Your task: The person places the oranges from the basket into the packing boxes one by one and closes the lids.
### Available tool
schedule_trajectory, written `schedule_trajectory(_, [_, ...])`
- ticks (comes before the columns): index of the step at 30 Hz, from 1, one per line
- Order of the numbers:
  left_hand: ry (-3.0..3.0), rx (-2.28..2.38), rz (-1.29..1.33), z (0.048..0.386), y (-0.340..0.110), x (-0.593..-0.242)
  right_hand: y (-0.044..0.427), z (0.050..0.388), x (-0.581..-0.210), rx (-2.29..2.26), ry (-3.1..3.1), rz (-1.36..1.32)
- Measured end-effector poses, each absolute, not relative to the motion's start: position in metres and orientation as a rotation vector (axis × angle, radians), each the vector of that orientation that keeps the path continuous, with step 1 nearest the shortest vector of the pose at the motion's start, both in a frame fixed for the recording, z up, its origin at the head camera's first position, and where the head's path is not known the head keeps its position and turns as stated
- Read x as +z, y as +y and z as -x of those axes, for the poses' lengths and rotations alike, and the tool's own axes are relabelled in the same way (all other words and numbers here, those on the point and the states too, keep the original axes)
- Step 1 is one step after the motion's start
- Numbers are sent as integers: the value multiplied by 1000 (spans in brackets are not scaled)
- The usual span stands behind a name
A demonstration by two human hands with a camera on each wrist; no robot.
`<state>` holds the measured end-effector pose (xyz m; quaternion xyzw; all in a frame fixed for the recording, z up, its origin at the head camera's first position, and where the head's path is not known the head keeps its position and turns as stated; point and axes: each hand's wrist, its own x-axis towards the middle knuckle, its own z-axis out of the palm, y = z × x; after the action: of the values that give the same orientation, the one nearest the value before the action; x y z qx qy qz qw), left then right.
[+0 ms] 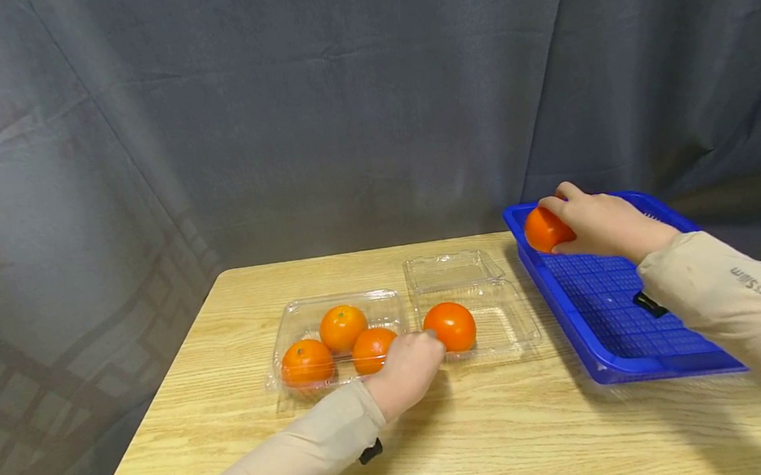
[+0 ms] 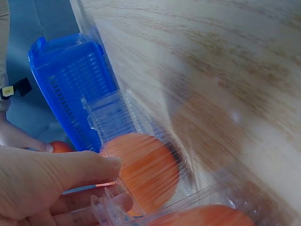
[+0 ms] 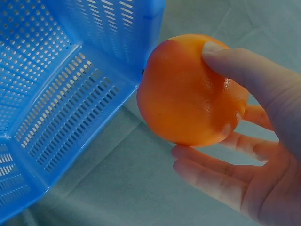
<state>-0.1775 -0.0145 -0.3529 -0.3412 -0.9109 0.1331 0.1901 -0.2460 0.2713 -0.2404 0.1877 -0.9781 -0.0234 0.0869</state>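
Note:
My right hand (image 1: 602, 225) grips a smooth orange-red tomato (image 3: 190, 92) between thumb and fingers, over the far left part of the blue basket (image 1: 571, 322). A second tomato (image 1: 450, 327) sits in the left half of an open clear plastic container (image 1: 499, 325), its lid (image 1: 451, 270) folded back behind it. At that container's near left corner, my left hand (image 1: 407, 369) pinches the clear wall between thumb and fingers, as the left wrist view shows. Left of it, a second clear container (image 1: 286, 331) holds three oranges (image 1: 343, 328), one partly behind the left hand.
The perforated blue basket stands at the table's right side, its bare grid floor showing. Light wood tabletop (image 1: 495, 425) extends in front of the containers. A grey curtain (image 1: 355, 117) hangs behind the table.

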Motion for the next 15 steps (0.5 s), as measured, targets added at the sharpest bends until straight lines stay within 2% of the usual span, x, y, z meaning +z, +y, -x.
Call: schedule_trajectory(15, [-2576,390,967,177,-14,-352,260,241,-243,-99,-2875,-643])
